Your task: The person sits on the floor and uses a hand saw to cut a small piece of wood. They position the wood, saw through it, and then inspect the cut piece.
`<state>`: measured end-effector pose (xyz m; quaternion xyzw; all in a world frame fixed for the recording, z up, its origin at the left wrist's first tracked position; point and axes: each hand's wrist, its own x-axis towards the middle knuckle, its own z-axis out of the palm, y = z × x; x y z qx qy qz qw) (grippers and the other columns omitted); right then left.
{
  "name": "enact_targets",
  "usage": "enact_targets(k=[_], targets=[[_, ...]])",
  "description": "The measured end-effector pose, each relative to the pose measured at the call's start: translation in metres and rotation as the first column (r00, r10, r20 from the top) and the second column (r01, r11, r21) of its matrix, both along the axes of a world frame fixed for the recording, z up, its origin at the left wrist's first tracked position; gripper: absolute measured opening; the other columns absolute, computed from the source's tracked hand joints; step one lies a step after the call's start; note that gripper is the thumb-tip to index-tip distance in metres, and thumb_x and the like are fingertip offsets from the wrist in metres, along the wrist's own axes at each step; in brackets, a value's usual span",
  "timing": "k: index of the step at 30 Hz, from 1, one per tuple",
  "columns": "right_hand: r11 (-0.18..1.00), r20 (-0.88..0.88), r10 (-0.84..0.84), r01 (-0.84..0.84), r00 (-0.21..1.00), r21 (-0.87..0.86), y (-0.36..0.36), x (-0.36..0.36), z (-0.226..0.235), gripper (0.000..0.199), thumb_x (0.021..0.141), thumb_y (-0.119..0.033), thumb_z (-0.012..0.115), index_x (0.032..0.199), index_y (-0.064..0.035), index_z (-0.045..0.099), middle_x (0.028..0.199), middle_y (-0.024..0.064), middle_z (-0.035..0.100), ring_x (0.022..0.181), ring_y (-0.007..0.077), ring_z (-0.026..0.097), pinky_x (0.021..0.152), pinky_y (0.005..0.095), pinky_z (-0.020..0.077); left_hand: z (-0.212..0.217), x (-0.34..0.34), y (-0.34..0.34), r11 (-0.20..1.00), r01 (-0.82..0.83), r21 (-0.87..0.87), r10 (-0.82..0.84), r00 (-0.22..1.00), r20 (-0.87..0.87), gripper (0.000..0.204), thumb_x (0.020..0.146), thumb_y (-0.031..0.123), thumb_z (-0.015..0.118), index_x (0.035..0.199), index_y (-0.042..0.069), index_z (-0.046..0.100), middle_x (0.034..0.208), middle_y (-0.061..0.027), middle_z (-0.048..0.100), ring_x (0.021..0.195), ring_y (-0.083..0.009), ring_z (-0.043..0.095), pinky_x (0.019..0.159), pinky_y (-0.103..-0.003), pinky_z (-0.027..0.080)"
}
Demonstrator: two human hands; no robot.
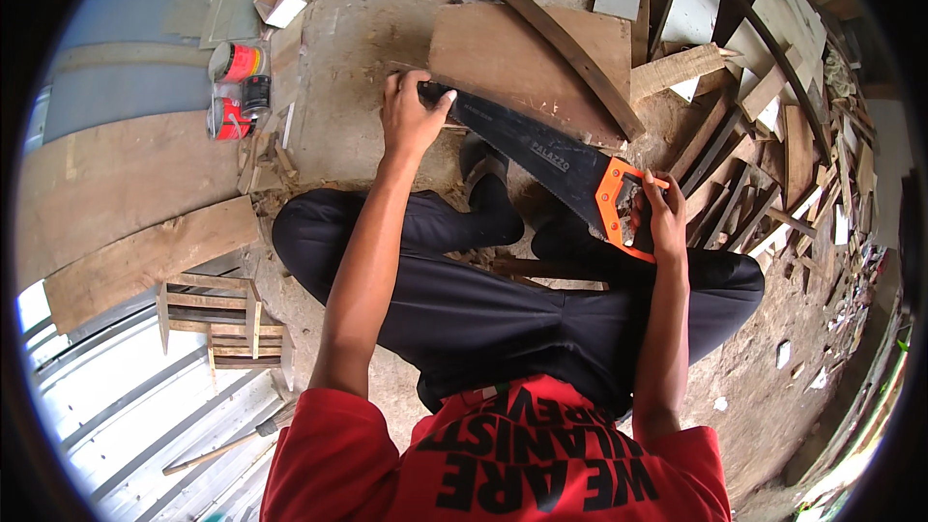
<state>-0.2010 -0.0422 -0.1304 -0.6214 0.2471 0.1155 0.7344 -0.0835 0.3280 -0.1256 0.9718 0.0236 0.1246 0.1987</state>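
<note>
Black-bladed hand saw with an orange and black plastic handle [551, 159] lies slanted across the middle of the view, its tip up at the left and its handle lower at the right, just above the person's crossed legs in dark trousers [483, 280]. The right hand [662, 217] is closed around the orange handle, fingers wrapped through the grip opening. The left hand [411, 116] rests at the far tip of the blade, fingers curled over the blade's end and pressing on it where it meets the near edge of a flat brown wooden board [527, 63] lying on the dusty ground. A long, curved dark strip of wood [570, 53] lies diagonally on top of that board. The person sits on the ground in a red shirt with black lettering [503, 454], dark shoes [488, 188] showing beneath the blade.

To the left, near the left hand but apart from it, stand two red tins and a small dark can [237, 87] beside a wide plank [145, 261]. A small slatted wooden frame [227, 324] lies lower left on pale corrugated sheeting, with a wooden-handled hammer [227, 445] below it. On the right a heap of wood offcuts and slats [773, 116] fills the ground, well clear of the right hand.
</note>
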Motion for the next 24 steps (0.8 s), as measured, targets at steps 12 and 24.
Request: enact_targets(k=[12, 24], targets=[[0.999, 0.01, 0.006, -0.006, 1.0, -0.05, 0.0, 0.001, 0.001, 0.027, 0.097, -0.029, 0.061, 0.099, -0.0028, 0.053, 0.064, 0.0019, 0.05, 0.046, 0.0111, 0.049, 0.041, 0.0263, 0.0399, 0.021, 0.007, -0.005, 0.956, 0.086, -0.28, -0.121, 0.987, -0.109, 0.017, 0.085, 0.012, 0.068, 0.101, 0.004, 0.065, 0.105, -0.0117, 0.065, 0.106, -0.0309, 0.059, 0.093, -0.04, 0.046], [0.996, -0.011, 0.01, -0.011, 1.0, -0.089, 0.0, 0.002, 0.002, 0.029, 0.097, -0.03, 0.06, 0.098, -0.0017, 0.052, 0.063, 0.002, 0.05, 0.046, 0.0116, 0.05, 0.04, 0.0271, 0.0412, 0.033, 0.026, 0.001, 0.904, 0.426, -0.043, -0.428, 0.892, -0.149, 0.017, 0.084, 0.01, 0.068, 0.099, 0.005, 0.066, 0.107, -0.0093, 0.066, 0.106, -0.0311, 0.059, 0.092, -0.042, 0.046]])
